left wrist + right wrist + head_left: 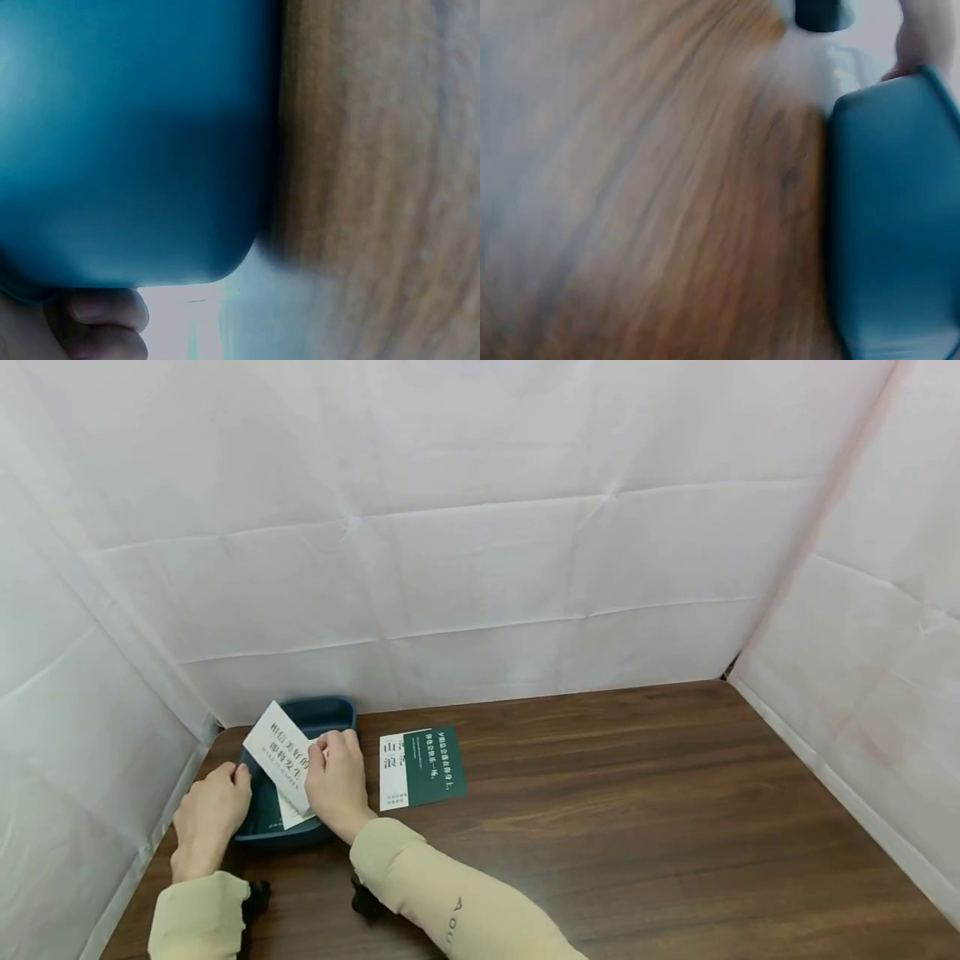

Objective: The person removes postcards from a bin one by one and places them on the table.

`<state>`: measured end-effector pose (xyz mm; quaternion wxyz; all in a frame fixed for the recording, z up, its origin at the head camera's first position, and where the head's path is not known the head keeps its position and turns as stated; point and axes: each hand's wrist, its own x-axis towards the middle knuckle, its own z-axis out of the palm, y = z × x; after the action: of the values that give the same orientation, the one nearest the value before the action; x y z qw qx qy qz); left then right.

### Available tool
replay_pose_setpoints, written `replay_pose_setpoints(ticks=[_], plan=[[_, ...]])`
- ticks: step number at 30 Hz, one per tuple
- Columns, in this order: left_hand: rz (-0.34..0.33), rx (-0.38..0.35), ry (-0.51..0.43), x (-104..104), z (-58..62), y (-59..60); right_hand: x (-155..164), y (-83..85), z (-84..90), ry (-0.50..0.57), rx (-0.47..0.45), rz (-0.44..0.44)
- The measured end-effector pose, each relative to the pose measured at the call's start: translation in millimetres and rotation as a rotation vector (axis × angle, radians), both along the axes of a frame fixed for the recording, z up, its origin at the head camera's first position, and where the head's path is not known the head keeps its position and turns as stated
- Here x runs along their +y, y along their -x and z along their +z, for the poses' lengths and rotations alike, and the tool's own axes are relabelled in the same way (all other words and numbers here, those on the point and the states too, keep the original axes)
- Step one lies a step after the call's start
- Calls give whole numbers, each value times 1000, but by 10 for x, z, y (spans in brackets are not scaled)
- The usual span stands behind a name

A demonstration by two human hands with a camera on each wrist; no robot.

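Note:
A dark blue tray (pixel 330 712) sits at the table's back left corner. My left hand (pixel 225 789) grips its left rim, thumb on the edge; the left wrist view shows the tray's wall (pixel 135 150) up close, with my fingers (pixel 101 322) below it. My right hand (pixel 326 760) pinches a white card (pixel 276 745) printed with dark characters, tilted over the tray. Another pale card edge (pixel 292 816) shows beneath it inside the tray. In the blurred right wrist view the tray (pixel 892 225) stands at the right.
A green and white card (pixel 420 767) lies flat on the brown wooden table (pixel 637 827), just right of the tray. White cloth walls (pixel 480 568) close in the back and both sides. The table's left edge runs close to my left hand.

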<state>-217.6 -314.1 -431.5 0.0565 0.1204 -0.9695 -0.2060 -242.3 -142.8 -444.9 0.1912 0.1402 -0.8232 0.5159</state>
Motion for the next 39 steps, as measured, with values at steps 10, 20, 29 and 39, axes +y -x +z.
replay_pose_setpoints(ticks=[10,20,29,39], plan=[[2,35,-22,-22,-66,-12,267,-96,293,272,-143,40],[-2,20,-16,22,-35,35,951,-132,505,271,-290,32],[13,8,-18,60,-43,57,1595,72,301,181,-339,41],[28,-33,-22,69,-45,2,2177,167,-86,235,-640,53]])
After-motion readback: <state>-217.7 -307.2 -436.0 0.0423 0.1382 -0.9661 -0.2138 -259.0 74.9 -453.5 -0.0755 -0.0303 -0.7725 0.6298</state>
